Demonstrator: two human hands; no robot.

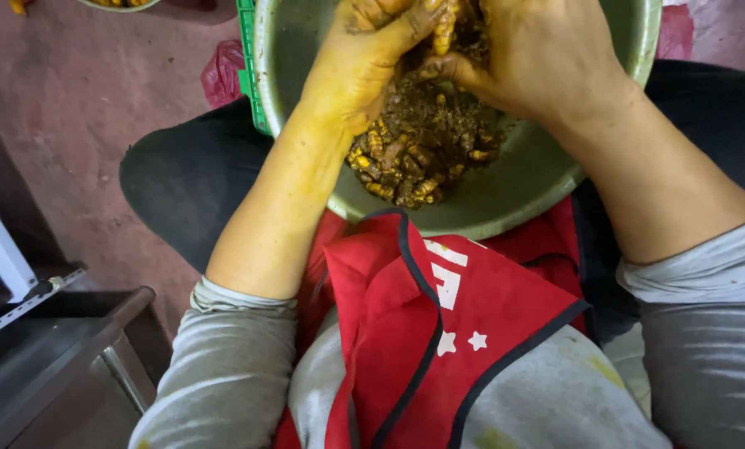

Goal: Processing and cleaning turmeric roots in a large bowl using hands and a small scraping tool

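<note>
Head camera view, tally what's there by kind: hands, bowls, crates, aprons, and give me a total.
Hands: 2, left hand and right hand, both working yellow roots
Metal bowls: 2, large bowl and another bowl's rim
Green crate: 1
Red apron: 1
Total: 6

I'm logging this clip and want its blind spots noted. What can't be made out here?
Head view only:
- Fingers of both the left hand and right hand: cut off by the top edge.
- Far rim of the bowl: cut off by the top edge.
- Roots under the hands: hidden by them.
- Green crate: mostly behind the bowl.
</note>
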